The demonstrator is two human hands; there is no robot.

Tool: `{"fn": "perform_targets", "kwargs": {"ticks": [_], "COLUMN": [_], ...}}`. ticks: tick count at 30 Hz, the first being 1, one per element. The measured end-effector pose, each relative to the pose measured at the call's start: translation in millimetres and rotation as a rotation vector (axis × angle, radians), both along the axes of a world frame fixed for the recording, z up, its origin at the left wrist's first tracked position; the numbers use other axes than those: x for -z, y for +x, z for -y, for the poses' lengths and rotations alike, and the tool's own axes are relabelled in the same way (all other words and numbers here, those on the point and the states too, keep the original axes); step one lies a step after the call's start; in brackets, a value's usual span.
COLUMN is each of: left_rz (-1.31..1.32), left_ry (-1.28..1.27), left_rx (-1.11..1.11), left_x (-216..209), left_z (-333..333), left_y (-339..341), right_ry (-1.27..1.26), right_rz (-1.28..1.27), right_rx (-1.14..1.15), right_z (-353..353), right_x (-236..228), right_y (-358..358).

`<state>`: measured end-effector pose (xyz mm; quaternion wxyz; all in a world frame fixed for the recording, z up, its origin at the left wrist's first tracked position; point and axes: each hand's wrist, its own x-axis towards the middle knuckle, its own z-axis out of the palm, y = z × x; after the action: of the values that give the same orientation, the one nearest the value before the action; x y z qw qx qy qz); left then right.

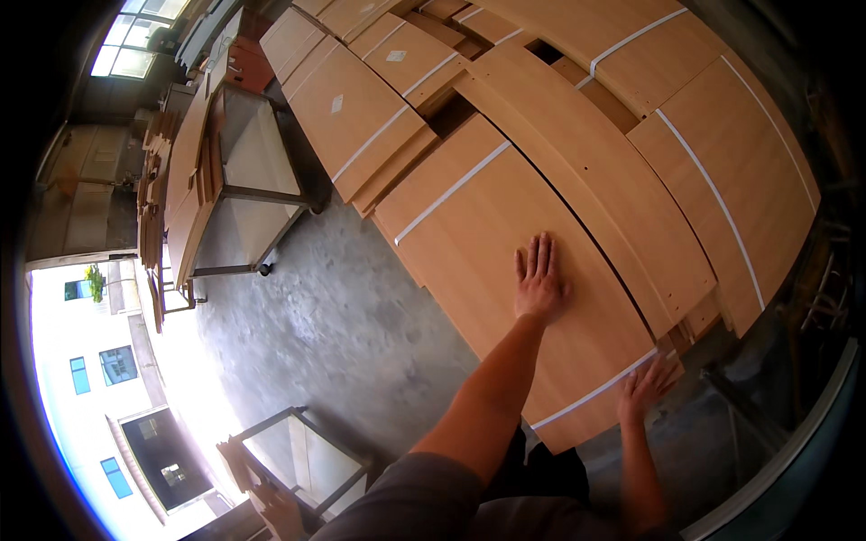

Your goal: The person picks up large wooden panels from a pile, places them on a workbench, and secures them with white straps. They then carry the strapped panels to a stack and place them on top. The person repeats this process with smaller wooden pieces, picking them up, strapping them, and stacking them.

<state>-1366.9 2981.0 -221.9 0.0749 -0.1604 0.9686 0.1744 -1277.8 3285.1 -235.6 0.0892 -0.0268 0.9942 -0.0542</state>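
A long bundle of flat wood-coloured panels [478,261] lies in front of me, bound by a white strap [591,395] near its close end and another towards its far end. My left hand [541,287] rests flat on the top panel, fingers stretched out and holding nothing. At the bundle's near right corner is my right hand [642,389], its fingers spread against the edge beside the strap's end. What its fingertips touch under the edge is hidden.
More panel stacks [613,207] stand close on the right and far side, some strapped in white. To the left, a wheeled metal-frame cart [248,194] carries leaning boards. A second frame cart [307,455] stands at lower left on the grey concrete floor [334,298].
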Motion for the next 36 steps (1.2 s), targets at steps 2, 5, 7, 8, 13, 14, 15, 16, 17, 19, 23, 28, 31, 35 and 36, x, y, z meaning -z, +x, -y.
{"fn": "perform_targets", "kwargs": {"ticks": [2, 5, 7, 8, 13, 14, 15, 16, 17, 19, 23, 28, 31, 35, 36], "left_rz": [-0.02, -0.027, -0.037, -0.041, -0.1, -0.111, -0.12, -0.138, -0.154, -0.089, -0.021, -0.079, -0.095, -0.12, -0.111], "left_ry": [0.001, -0.017, -0.026, -0.03, -0.057, -0.053, -0.048, -0.148, -0.257, -0.372, -0.488, -0.372, -0.335, -0.32, -0.333], "left_rx": [0.004, 0.021, 0.012, 0.012, 0.119, 0.219, 0.31, 0.123, -0.06, -0.509, -0.409, -0.338, -0.327, -0.281, -0.294], "left_x": [0.9, 1.7, 3.6, 5.2, 19.8, 21.9, 21.2, 24.7, 30.7, 50.0, 50.0, 55.7, 57.1, 54.5, 55.3], "left_z": [-0.1, -1.3, -2.6, -3.0, 6.2, 20.7, 43.5, 70.3, 107.8, 203.8, 315.4, 331.9, 337.7, 349.1, 349.3], "left_y": [-0.3, -0.8, 4.0, 6.0, 5.6, 4.4, 6.5, 1.8, -3.6, -3.4, -6.1, -28.2, -30.1, -24.0, -24.6], "right_ry": [-0.157, -0.041, -0.024, -0.02, -0.037, -0.059, -0.079, -0.112, -0.122, -0.151, -0.196, -0.198, -0.187, -0.218, -0.228], "right_rz": [-0.089, -0.09, -0.106, -0.103, -0.154, -0.157, -0.159, -0.225, -0.222, -0.196, -0.188, -0.162, -0.146, -0.151, -0.15], "right_rx": [0.022, 0.085, 0.132, 0.14, 0.105, 0.119, 0.124, 0.119, 0.127, 0.128, 0.128, 0.168, 0.181, 0.203, 0.214], "right_z": [-9.4, -0.2, 5.5, 7.0, 12.1, 11.7, 14.0, 13.1, 12.3, 11.9, 10.3, 0.4, 0.3, 4.0, 4.0], "right_x": [15.1, 19.9, 16.7, 15.1, 15.2, 17.1, 15.4, 19.0, 22.8, 21.3, 10.6, 22.4, 25.1, 24.6, 23.8], "right_y": [33.8, 46.6, 47.9, 48.3, 46.4, 46.7, 46.7, 45.8, 44.4, 44.3, 36.2, 46.8, 48.0, 47.8, 47.5]}}
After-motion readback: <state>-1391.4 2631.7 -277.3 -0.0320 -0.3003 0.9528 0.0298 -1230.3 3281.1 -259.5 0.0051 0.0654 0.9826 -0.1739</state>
